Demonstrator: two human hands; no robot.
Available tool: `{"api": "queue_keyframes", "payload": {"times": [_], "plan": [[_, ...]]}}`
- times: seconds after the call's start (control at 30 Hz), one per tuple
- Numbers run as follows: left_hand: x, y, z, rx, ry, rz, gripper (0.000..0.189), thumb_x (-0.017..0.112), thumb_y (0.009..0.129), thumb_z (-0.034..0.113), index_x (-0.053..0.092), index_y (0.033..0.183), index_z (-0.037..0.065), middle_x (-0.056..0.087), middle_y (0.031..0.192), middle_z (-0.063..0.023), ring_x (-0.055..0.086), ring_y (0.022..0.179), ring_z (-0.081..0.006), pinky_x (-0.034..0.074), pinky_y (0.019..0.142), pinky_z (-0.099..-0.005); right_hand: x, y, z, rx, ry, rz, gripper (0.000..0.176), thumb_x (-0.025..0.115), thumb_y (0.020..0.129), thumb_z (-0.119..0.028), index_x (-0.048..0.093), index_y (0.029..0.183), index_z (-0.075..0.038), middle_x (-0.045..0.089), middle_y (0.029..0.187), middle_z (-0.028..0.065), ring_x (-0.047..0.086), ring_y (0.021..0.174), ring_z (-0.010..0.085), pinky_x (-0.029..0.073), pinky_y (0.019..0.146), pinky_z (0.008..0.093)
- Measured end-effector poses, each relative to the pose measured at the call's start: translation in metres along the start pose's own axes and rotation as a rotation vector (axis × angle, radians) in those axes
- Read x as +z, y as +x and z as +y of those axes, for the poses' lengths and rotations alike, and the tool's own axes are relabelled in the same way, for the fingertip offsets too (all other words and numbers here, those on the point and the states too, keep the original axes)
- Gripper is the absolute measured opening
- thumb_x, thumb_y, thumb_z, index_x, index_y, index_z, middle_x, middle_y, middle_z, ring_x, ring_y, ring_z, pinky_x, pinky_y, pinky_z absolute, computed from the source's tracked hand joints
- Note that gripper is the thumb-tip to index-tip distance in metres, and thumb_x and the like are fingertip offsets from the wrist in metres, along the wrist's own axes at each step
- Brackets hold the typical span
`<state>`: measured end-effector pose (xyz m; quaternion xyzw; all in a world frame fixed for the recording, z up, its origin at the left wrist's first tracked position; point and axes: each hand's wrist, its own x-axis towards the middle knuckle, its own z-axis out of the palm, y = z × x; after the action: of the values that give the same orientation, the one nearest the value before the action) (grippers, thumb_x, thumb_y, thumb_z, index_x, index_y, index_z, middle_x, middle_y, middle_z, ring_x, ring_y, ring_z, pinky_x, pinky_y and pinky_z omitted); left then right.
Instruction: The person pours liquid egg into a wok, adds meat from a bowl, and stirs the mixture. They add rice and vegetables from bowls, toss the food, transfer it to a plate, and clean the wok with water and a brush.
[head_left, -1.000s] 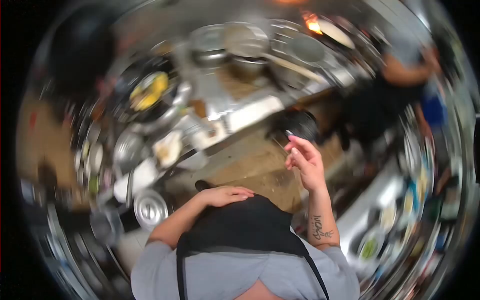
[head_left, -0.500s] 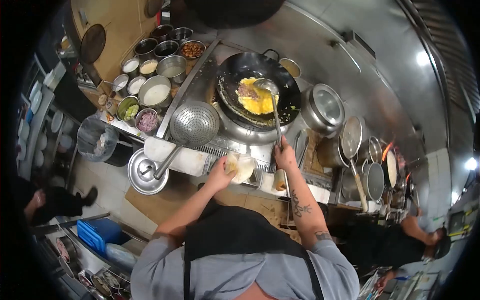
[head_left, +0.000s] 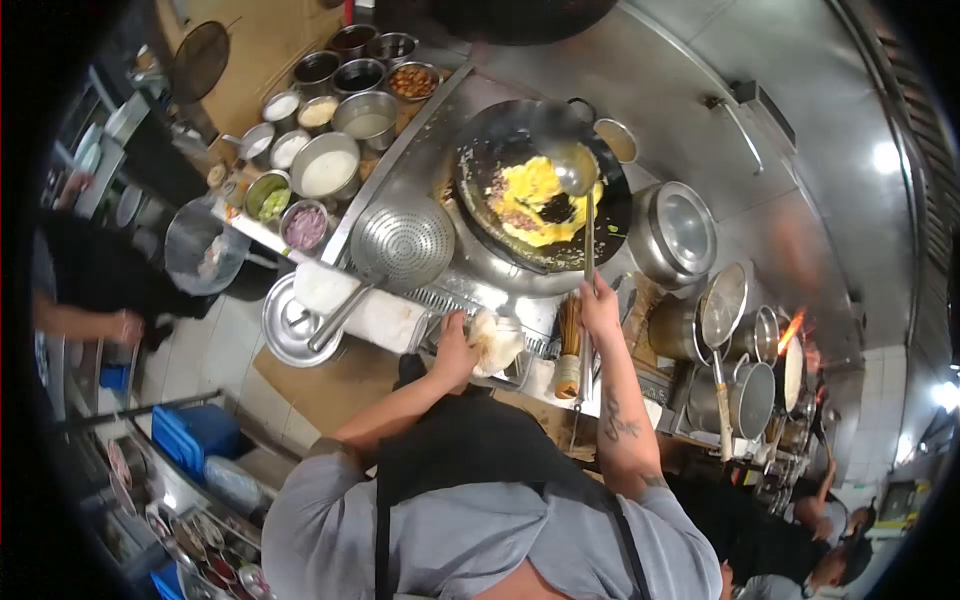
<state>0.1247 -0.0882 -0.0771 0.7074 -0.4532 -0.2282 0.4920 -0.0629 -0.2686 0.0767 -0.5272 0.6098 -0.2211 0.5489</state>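
Note:
My right hand (head_left: 601, 307) grips the long metal handle of a ladle (head_left: 575, 172). Its bowl rests in the black wok (head_left: 480, 150), against the yellow egg (head_left: 532, 183), which has small pinkish bits mixed in along its left and lower side. Below the wok, near the stove's front edge, my left hand (head_left: 456, 348) is closed on a folded, stained off-white cloth (head_left: 498, 342). A bamboo brush (head_left: 568, 345) stands between the two hands. To the wok's left lies a perforated strainer (head_left: 402, 243), its handle pointing toward me.
Steel containers of sauces, powders and chopped red onion (head_left: 304, 227) crowd the left. A stacked steel pot (head_left: 683, 232) sits right of the wok, with more strainers and pots beyond. Flames (head_left: 792, 330) rise far right. A co-worker (head_left: 110, 290) stands left; others are at lower right.
The ladle has shifted in the wok, and the egg is spread wider with dark wok surface showing through. The view has swung somewhat. A co-worker at the left has come further into view.

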Motion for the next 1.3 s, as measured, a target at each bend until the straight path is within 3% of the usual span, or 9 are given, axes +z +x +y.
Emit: {"api": "queue_keyframes", "payload": {"times": [0.1,0.13,0.33,0.43,0.6,0.8,0.87,1.17,1.3], "plan": [[-0.012,0.009,0.024,-0.342,0.062,-0.325,0.062,0.071,0.065,0.011,0.046,0.118,-0.008,0.062,0.098,-0.0244,0.058,0.099,-0.044,0.048,0.089,-0.0441,0.014,-0.012,-0.015,0.117,0.222,-0.133,0.047,0.051,0.098,-0.02,0.037,0.143,-0.016,0.049,0.064,0.003,0.041,0.041,0.0104,0.032,0.034,0.0258],[0.004,0.003,0.001,-0.259,0.176,-0.277,0.066,0.072,0.065,0.018,0.048,0.12,-0.007,0.065,0.091,-0.0224,0.062,0.091,-0.0442,0.05,0.085,-0.0441,0.002,-0.023,-0.01,0.179,0.282,-0.196,0.047,0.051,0.098,-0.02,0.039,0.143,-0.015,0.049,0.063,0.0023,0.041,0.042,0.0104,0.033,0.034,0.0259],[0.005,-0.009,0.013,-0.193,0.233,-0.25,0.066,0.074,0.068,0.021,0.051,0.126,0.0,0.062,0.114,-0.0202,0.062,0.101,-0.0371,0.05,0.087,-0.0405,-0.042,-0.018,-0.006,0.031,0.043,-0.192,0.054,0.055,0.094,-0.013,0.038,0.145,-0.015,0.048,0.062,0.0015,0.042,0.041,0.0094,0.034,0.034,0.025],[0.002,-0.001,0.01,-0.41,-0.249,-0.453,0.064,0.072,0.074,0.02,0.048,0.129,0.0,0.059,0.12,-0.0178,0.062,0.104,-0.0325,0.05,0.089,-0.04,-0.015,0.024,0.004,-0.103,-0.042,-0.093,0.058,0.054,0.092,-0.009,0.034,0.146,-0.012,0.047,0.063,0.0007,0.041,0.042,0.0081,0.034,0.035,0.0243],[-0.029,0.004,0.019,-1.121,-1.3,-0.456,0.064,0.059,0.083,0.015,0.035,0.14,0.001,0.053,0.131,-0.0205,0.056,0.118,-0.0347,0.049,0.098,-0.0466,-0.046,-0.033,0.003,0.217,0.373,-0.416,0.053,0.057,0.093,-0.01,0.04,0.143,-0.012,0.05,0.066,0.0009,0.041,0.041,0.0089,0.033,0.034,0.0258],[-0.074,0.01,0.091,-0.58,-1.678,-0.618,0.08,0.066,0.076,0.022,0.028,0.145,0.005,0.043,0.142,-0.0201,0.052,0.123,-0.0364,0.044,0.103,-0.0486,-0.063,-0.017,-0.001,0.044,0.142,-0.123,0.048,0.057,0.09,-0.01,0.047,0.137,-0.008,0.05,0.064,0.0019,0.044,0.041,0.0098,0.033,0.033,0.0272],[-0.074,0.006,0.072,-0.656,-1.676,-0.64,0.077,0.066,0.076,0.017,0.032,0.143,0.003,0.049,0.137,-0.0194,0.054,0.12,-0.0352,0.045,0.102,-0.0471,-0.026,0.034,0.016,-0.146,-0.09,0.1,0.048,0.058,0.09,-0.012,0.046,0.137,-0.007,0.05,0.064,0.0016,0.045,0.042,0.0105,0.036,0.035,0.0281],[-0.128,0.013,0.087,-0.694,-1.718,-0.62,0.081,0.066,0.074,0.015,0.029,0.145,0.002,0.048,0.136,-0.0217,0.049,0.124,-0.0411,0.043,0.104,-0.0503,-0.055,-0.048,-0.009,0.152,0.172,-0.286,0.036,0.061,0.09,-0.012,0.054,0.123,-0.001,0.053,0.065,0.0025,0.046,0.04,0.0119,0.038,0.035,0.0269],[-0.142,0.021,0.099,-0.67,-1.731,-0.789,0.083,0.066,0.076,0.017,0.024,0.147,0.003,0.044,0.139,-0.0235,0.047,0.123,-0.0488,0.041,0.106,-0.0499,-0.032,-0.014,-0.012,-0.117,-0.013,-0.027,0.04,0.061,0.088,-0.006,0.051,0.125,0.003,0.053,0.064,0.0023,0.046,0.04,0.0114,0.035,0.036,0.0272]]}}
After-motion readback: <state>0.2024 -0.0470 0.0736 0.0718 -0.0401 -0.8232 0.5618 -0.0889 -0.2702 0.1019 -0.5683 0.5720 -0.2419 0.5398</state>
